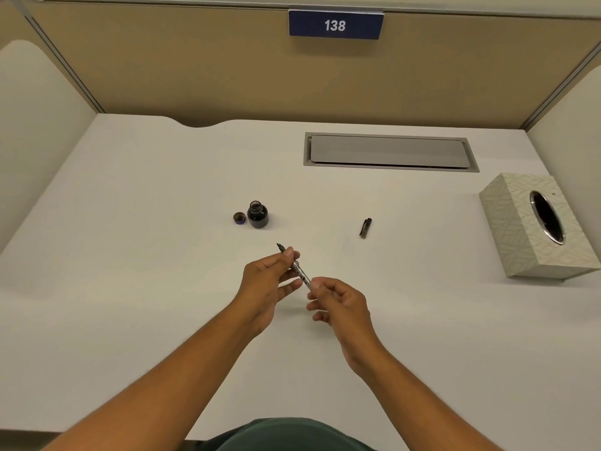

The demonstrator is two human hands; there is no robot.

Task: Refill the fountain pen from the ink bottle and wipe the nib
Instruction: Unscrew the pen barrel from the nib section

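Matt white worktop [130, 255]; glossy dark glass ink bottle [258, 215]; brushed metal hatch [388, 151] near far edge; patterned tissue box [507, 222], chrome-rimmed.

We see a white desk [130, 255]. At its centre stands an ink bottle [258, 215], dark blue-black, its cap [239, 218] blue at nine o'clock. At three o'clock sits a tissue box [520, 229], cream with a leaf pattern. At twelve o'clock hangs a navy sign [335, 25] with white numerals.
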